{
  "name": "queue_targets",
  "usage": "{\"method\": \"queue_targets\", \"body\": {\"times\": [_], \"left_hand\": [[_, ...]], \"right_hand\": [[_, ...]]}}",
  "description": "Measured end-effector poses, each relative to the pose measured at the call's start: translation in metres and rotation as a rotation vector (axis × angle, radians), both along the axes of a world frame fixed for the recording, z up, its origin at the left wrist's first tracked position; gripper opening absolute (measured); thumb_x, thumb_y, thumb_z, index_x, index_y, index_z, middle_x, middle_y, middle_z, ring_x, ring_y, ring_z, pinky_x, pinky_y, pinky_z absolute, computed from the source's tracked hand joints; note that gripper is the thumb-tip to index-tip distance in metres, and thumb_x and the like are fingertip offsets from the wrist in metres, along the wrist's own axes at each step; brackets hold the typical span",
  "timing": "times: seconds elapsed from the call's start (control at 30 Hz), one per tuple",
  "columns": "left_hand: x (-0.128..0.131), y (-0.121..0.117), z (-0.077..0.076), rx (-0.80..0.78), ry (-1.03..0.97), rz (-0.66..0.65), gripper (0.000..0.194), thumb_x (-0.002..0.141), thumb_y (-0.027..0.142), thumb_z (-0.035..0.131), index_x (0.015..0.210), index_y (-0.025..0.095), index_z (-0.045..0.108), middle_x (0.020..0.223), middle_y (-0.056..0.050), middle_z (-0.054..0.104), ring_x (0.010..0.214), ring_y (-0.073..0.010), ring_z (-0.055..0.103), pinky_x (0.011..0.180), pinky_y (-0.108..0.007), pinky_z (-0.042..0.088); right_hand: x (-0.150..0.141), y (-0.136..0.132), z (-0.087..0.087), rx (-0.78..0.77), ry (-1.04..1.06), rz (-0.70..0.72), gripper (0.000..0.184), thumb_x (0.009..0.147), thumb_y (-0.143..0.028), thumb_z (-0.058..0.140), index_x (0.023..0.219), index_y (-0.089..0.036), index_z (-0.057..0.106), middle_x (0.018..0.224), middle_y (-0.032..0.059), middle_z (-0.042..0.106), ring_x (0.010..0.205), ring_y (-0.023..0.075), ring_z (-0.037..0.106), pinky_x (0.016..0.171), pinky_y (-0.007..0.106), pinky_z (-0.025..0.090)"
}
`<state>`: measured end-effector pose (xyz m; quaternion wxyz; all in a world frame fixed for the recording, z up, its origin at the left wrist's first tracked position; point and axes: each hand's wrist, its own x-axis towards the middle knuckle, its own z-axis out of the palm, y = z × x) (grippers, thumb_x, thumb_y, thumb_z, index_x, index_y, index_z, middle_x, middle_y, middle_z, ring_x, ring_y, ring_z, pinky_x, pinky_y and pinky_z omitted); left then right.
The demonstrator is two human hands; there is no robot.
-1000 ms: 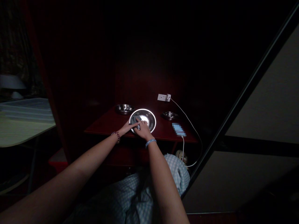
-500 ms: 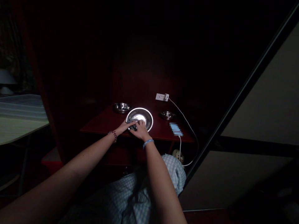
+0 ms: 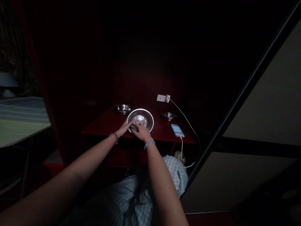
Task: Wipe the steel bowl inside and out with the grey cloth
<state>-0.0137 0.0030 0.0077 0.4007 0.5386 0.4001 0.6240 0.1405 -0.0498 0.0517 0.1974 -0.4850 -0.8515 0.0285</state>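
A shiny metal bowl [image 3: 150, 119] stands near the front edge of a dark red shelf [image 3: 101, 126]. Both my hands meet at its near left side, reaching over the rim. Between them is a small dark grey bunched thing [image 3: 134, 127] that looks like a cloth, mostly covered by fingers. My left hand [image 3: 125, 127] is closed at the left, thumb over the bowl's inside, its other fingers hidden. From the right, my right hand [image 3: 143, 132] presses its curled fingers onto the cloth.
Two smaller metal bowls stand behind, one to the left [image 3: 123, 109] and one to the right [image 3: 168, 116]. A phone [image 3: 177, 130] lies at the right, its white cable [image 3: 185, 116] running to a wall socket [image 3: 163, 98]. A pale table [image 3: 21, 131] with plastic boxes [image 3: 23, 108] is at far left.
The grey cloth, spread in the bowl earlier, is now bunched smaller and lower between my hands. My fingers have shifted around it. The view has swung slightly, while the bowls stay put.
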Motion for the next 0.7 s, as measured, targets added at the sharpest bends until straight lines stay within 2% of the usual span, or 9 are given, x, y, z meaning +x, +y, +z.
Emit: {"method": "queue_targets", "body": {"times": [0.13,0.27,0.53,0.7], "left_hand": [[0.0,0.001,0.001,0.042,0.026,0.065,0.06,0.082,0.048,0.063,0.132,0.015,0.058,0.14,-0.012,0.059,0.131,-0.0261,0.052,0.114,-0.036,0.035],[0.001,0.002,0.0,0.064,0.052,0.101,0.053,0.085,0.043,0.061,0.131,0.016,0.058,0.137,-0.01,0.061,0.131,-0.0252,0.052,0.114,-0.036,0.035],[0.0,0.01,-0.005,0.068,0.022,0.105,0.053,0.081,0.027,0.065,0.131,0.016,0.056,0.133,-0.011,0.064,0.126,-0.0252,0.057,0.114,-0.041,0.035],[-0.002,0.021,-0.012,0.08,-0.011,0.112,0.055,0.075,0.018,0.065,0.13,0.013,0.057,0.133,-0.013,0.063,0.126,-0.0264,0.056,0.115,-0.042,0.035]], "right_hand": [[0.002,-0.001,0.007,-0.006,-0.085,-0.036,0.045,0.094,-0.045,0.051,0.133,-0.025,0.058,0.132,0.0078,0.06,0.111,0.0239,0.063,0.094,0.033,0.048],[0.005,0.0,0.011,0.032,-0.142,-0.039,0.043,0.093,-0.042,0.05,0.13,-0.023,0.062,0.132,0.0075,0.062,0.113,0.0233,0.062,0.095,0.031,0.047],[0.009,-0.001,0.02,0.073,-0.244,-0.118,0.038,0.092,-0.031,0.047,0.123,-0.023,0.068,0.121,0.0084,0.07,0.114,0.0244,0.062,0.097,0.036,0.042],[0.012,-0.003,0.023,0.107,-0.253,-0.198,0.035,0.09,-0.031,0.048,0.115,-0.022,0.072,0.115,0.0099,0.072,0.112,0.0246,0.062,0.099,0.038,0.037]]}}
